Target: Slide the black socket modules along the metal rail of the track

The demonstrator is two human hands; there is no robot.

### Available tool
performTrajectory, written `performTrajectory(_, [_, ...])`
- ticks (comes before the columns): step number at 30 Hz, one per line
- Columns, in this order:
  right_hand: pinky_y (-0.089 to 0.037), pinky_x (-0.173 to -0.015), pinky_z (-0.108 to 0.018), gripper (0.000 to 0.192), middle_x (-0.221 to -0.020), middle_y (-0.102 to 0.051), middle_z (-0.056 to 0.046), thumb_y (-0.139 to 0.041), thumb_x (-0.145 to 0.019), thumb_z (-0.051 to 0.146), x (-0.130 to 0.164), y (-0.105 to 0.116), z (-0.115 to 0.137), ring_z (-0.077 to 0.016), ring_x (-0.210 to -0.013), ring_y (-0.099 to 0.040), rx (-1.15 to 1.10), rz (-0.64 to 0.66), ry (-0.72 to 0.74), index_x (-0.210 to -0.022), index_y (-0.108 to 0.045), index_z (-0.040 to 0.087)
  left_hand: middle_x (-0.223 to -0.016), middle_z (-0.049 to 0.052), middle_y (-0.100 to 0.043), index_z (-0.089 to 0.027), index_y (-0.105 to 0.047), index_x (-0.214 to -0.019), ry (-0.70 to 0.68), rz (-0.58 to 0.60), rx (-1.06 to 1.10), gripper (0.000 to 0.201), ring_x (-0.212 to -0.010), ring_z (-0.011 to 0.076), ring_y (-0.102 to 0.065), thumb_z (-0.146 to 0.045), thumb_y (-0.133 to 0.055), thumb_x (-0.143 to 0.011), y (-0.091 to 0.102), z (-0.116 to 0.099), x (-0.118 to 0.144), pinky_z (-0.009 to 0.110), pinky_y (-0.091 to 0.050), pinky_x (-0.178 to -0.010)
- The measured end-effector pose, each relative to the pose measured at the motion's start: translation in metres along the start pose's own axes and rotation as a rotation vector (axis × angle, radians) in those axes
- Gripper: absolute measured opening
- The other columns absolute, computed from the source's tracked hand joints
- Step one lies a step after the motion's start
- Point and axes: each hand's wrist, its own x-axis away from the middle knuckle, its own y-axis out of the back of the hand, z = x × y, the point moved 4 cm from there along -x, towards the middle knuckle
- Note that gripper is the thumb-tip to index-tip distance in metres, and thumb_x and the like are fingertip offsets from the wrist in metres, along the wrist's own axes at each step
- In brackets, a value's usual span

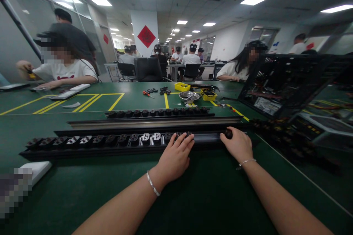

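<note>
A long black channel point(91, 150) lies across the green table, holding a row of black socket-like modules point(110, 140). Several modules, such as a white-topped one point(145, 138), look lighter than the rest. My left hand point(175, 154) rests on the right end of the row with its fingers stretched out over the last modules. At the bare right stretch of the channel, my right hand point(239, 143) is closed around a small dark rounded piece point(228, 133), probably another module; its details are hidden. Behind lie a plain metal strip point(154, 122) and a second filled black channel point(160, 113).
Beyond are a metal bowl point(189, 96), a yellow tray point(182, 87) and an orange-handled screwdriver point(148, 94). At right stand an open black computer case point(271, 84) and dark cables point(298, 139). A white device point(41, 170) lies front left. Co-workers sit across the table.
</note>
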Motion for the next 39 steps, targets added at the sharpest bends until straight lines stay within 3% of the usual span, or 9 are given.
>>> performTrajectory(23, [-0.038, -0.091, -0.041, 0.047, -0.107, -0.064, -0.012, -0.043, -0.078, 0.041, -0.005, 0.003, -0.010, -0.0268, -0.104, -0.054, -0.039, 0.003, -0.074, -0.116, -0.056, 0.017, -0.150, 0.004, -0.032, -0.020, -0.034, -0.140, -0.003, -0.021, -0.024, 0.054, -0.137, 0.0237, -0.025, -0.032, -0.043, -0.089, 0.001, 0.000, 0.001, 0.046, -0.016, -0.114])
performTrajectory(32, [-0.018, -0.097, -0.069, 0.055, -0.125, -0.055, -0.012, -0.042, -0.076, 0.058, -0.012, -0.003, -0.033, -0.0349, -0.119, -0.040, 0.024, 0.075, -0.102, -0.116, -0.057, 0.023, -0.151, 0.003, -0.030, -0.019, -0.033, -0.141, -0.003, -0.004, -0.015, 0.054, -0.138, 0.0242, -0.024, -0.033, -0.042, -0.089, 0.000, 0.000, 0.001, 0.047, -0.016, -0.114])
performTrajectory(39, [-0.027, -0.091, -0.069, 0.058, -0.132, -0.052, -0.011, -0.042, -0.075, 0.061, -0.014, -0.001, -0.036, -0.0381, -0.116, -0.043, -0.030, 0.115, -0.152, -0.118, -0.056, 0.024, -0.151, 0.003, -0.030, -0.019, -0.033, -0.141, 0.006, 0.007, -0.018, 0.053, -0.138, 0.0238, -0.024, -0.033, -0.039, -0.090, 0.003, -0.001, 0.000, 0.046, -0.014, -0.115])
